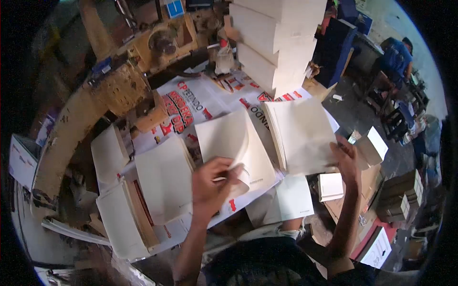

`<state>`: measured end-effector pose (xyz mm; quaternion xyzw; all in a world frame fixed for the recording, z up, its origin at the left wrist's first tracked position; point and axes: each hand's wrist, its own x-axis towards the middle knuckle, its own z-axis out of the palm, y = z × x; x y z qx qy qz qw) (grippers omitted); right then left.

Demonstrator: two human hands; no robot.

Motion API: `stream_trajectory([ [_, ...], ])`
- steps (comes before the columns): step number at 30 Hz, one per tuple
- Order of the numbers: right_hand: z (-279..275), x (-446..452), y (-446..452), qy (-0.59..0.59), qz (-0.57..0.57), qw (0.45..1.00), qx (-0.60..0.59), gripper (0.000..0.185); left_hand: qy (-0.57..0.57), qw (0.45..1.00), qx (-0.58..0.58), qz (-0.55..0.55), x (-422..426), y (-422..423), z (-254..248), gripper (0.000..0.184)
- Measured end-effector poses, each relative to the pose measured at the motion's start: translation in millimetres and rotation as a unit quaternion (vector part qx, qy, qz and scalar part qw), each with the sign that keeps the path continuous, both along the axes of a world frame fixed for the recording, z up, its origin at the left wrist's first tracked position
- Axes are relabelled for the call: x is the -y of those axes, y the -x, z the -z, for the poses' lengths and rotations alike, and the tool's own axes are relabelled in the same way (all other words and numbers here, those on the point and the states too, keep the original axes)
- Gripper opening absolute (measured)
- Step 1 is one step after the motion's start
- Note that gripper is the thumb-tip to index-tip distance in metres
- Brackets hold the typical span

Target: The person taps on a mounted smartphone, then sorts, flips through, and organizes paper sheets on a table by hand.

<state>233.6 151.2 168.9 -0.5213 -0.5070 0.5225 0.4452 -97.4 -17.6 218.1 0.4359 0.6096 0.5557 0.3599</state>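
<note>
My left hand [214, 183] is closed on the curled-up edge of a cream sheet of paper [243, 148], lifting it from the middle paper stack [260, 169]. At the lower right corner of another paper stack [305, 133], my right hand [347, 157] has bent fingers around the edge of the top sheet; this corner is slightly blurred. Left of my left hand lie more stacks of cream paper, one nearby [160, 176] and another at the front left [121, 224]. Small print shows near the bottom of the middle stack.
Tall piles of paper blocks [274, 43] stand at the back of the table, on a printed banner [176, 112]. A wooden machine frame [157, 43] is at the back left. Cardboard-coloured bundles [396, 195] sit low on the right. Another person [397, 57] is at the far right.
</note>
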Motion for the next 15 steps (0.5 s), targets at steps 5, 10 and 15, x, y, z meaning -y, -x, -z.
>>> stream_trajectory([
  [5,-44,23,38,-0.049,0.025,0.997,-0.050,0.040,-0.050,0.991,0.010,-0.123,18,17,8,0.022],
  [10,-64,38,72,-0.169,-0.011,0.985,0.024,0.040,-0.020,0.984,0.113,-0.139,25,9,9,0.022],
  [15,-55,55,113,-0.167,-0.120,0.940,0.271,0.036,0.002,0.982,0.174,-0.077,39,16,11,0.024],
])
